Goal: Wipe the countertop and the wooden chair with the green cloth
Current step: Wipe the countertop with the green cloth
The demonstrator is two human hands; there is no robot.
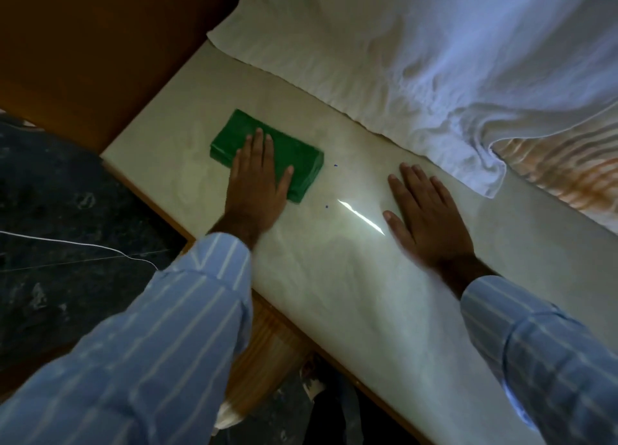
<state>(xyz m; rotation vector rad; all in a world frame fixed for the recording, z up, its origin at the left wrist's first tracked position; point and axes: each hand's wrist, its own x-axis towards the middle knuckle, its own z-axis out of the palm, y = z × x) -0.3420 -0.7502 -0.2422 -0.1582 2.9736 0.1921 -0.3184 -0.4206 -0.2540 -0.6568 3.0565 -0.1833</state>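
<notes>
Green cloth lies flat under left hand.

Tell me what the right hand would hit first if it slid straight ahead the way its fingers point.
The right hand, flat on the countertop, points toward the rumpled white sheet. Sliding on, its fingertips would probably meet the sheet's hem first; only bare counter shows in between, and the gap looks short.

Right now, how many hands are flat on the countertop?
2. The left hand presses the folded green cloth near the countertop's left end; the right hand lies bare on the surface, right of the cloth.
</notes>
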